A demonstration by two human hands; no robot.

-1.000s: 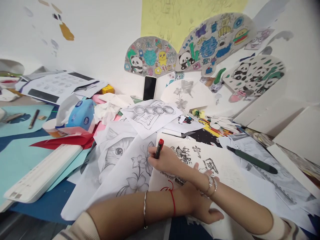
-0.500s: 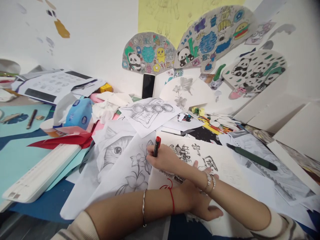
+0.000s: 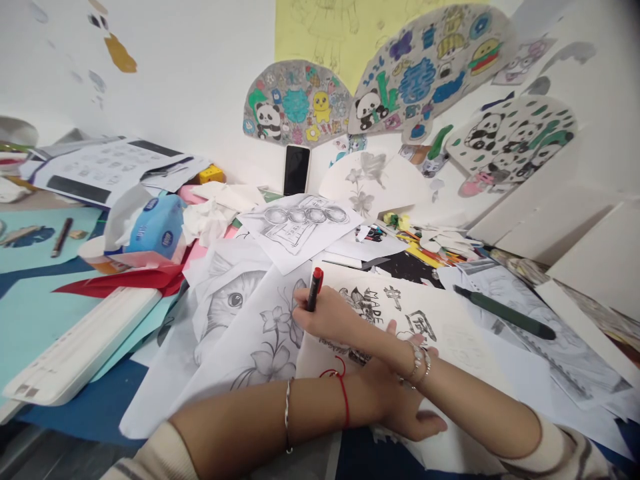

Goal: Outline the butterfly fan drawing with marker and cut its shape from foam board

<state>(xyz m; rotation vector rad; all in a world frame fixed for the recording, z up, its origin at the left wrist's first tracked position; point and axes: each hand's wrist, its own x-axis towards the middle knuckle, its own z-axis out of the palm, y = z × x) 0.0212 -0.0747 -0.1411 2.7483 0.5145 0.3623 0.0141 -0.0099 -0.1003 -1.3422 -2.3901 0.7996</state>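
On the lettered drawing sheet (image 3: 440, 320), my right hand (image 3: 333, 319) closes its fingers around a red-capped marker (image 3: 313, 289); my left hand (image 3: 400, 407) presses flat, fingers spread, beneath the crossed wrist.

Bright, even indoor light with soft shadows under the paper fans (image 3: 380, 87) toward 1 o'clock; wide-angle distortion bends the edges, and the forearms at 6 o'clock appear slightly soft.

tissue pack (image 3: 156, 227) left of cat drawing (image 3: 227, 300), phone (image 3: 296, 170) behind
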